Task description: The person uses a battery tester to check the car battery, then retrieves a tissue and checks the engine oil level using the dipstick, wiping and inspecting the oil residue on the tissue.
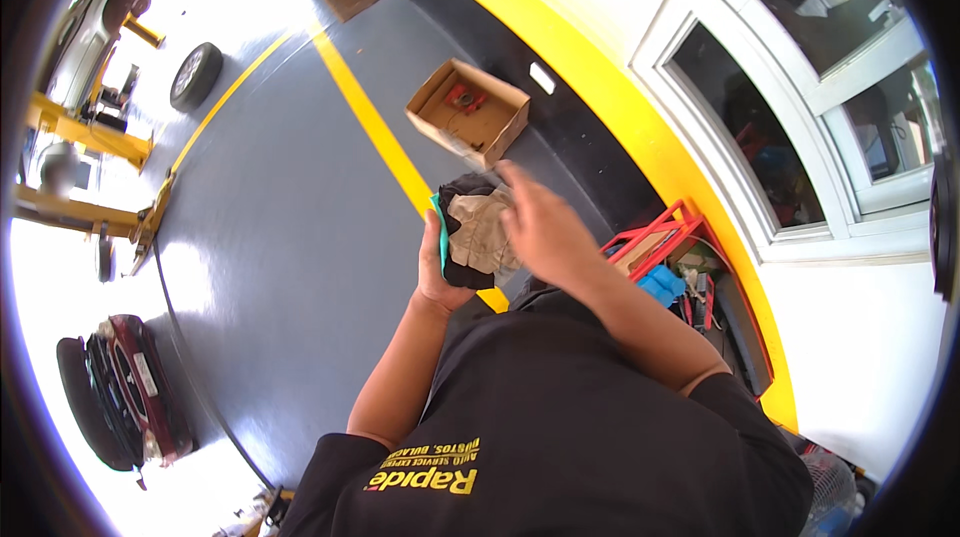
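My left hand (436,262) is closed around a bundle of folded cloths (482,232) in front of my chest. The bundle has a beige piece on top, black cloth around it and a teal edge on the left. Over the bundle's right side, my right hand (540,227) is closed, its fingers curled. A thin, pale, blurred thing (468,153) sticks out past its fingertips toward the cardboard box. What it is I cannot make out.
An open cardboard box (425,112) with a red part (464,98) inside stands on the grey floor ahead. To the right are a red metal frame (655,242) and a window wall. A loose tyre (196,77), yellow lift arms (95,139) and a dark red bumper (140,382) lie leftward.
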{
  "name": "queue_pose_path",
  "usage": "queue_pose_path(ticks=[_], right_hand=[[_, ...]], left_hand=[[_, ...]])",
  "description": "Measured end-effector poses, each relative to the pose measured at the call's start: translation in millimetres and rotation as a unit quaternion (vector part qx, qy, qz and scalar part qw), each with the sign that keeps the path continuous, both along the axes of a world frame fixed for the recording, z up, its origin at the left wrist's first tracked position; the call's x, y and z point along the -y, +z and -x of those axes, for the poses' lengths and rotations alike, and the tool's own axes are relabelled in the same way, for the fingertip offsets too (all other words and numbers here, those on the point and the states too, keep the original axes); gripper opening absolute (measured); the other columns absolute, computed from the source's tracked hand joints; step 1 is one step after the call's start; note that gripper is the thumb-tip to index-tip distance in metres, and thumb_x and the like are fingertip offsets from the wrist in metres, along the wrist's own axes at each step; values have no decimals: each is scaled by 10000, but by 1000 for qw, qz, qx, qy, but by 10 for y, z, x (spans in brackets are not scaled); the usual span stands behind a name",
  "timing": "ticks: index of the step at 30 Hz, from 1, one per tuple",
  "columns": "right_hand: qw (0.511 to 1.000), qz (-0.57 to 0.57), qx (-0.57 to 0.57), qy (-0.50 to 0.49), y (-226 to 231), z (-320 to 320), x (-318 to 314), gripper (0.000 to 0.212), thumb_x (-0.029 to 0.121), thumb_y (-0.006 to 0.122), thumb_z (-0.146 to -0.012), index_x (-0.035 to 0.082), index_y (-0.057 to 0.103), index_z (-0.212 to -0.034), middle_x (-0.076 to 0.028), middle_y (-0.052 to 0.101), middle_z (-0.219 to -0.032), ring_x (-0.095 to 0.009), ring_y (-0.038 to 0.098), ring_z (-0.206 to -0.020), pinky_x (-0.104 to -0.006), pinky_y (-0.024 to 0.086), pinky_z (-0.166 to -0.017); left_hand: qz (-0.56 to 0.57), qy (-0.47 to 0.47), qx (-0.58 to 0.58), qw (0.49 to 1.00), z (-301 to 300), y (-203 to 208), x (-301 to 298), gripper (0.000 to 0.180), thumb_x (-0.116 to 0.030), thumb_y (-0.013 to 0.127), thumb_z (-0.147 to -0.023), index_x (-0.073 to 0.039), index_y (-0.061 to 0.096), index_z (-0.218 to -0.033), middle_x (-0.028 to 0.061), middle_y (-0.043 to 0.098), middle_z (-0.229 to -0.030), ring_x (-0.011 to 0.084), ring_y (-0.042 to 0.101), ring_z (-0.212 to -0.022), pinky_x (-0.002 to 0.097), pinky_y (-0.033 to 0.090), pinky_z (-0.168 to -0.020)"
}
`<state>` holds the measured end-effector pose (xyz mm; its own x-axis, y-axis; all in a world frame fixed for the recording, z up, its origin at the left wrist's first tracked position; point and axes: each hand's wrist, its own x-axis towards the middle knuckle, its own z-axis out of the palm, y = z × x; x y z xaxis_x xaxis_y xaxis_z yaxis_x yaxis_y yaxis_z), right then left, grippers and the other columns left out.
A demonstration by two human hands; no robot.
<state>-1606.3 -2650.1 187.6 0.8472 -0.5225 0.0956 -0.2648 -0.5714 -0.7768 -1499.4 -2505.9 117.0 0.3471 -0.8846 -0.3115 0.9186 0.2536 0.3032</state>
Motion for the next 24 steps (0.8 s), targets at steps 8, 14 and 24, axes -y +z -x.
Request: queue_pose_path(ticks=[8,14,24], right_hand=[[983,167,46,65,-381,-832,250,482,64,566,-893,-62,484,-1351,-244,563,-1223,-386,605,-1138,-429,512,-958],[996,75,54,-17,-685,-1323,653,415,61,566,-914,-106,497,-1287,-238,565,-1248,-390,651,-1038,-439,539,-906],[993,-87,-56,58,282,-871,1706,200,184,674,-910,-15,680,-929,-209,705,-883,-375,705,-863,-463,540,-776]], left_hand=[[-32,-4,136,990,-753,247,1075,557,-459,388,-1050,-69,509,-1429,137,599,-1361,295,589,-1243,448,472,-1071],[-70,-57,83,992,-1275,36,1613,523,-388,366,-1019,-75,530,-1404,137,608,-1344,310,593,-1235,463,462,-1080],[-86,-42,152,984,-2267,-186,2156,444,-396,452,-1031,-117,514,-1371,116,618,-1286,297,619,-1185,468,512,-1024]])
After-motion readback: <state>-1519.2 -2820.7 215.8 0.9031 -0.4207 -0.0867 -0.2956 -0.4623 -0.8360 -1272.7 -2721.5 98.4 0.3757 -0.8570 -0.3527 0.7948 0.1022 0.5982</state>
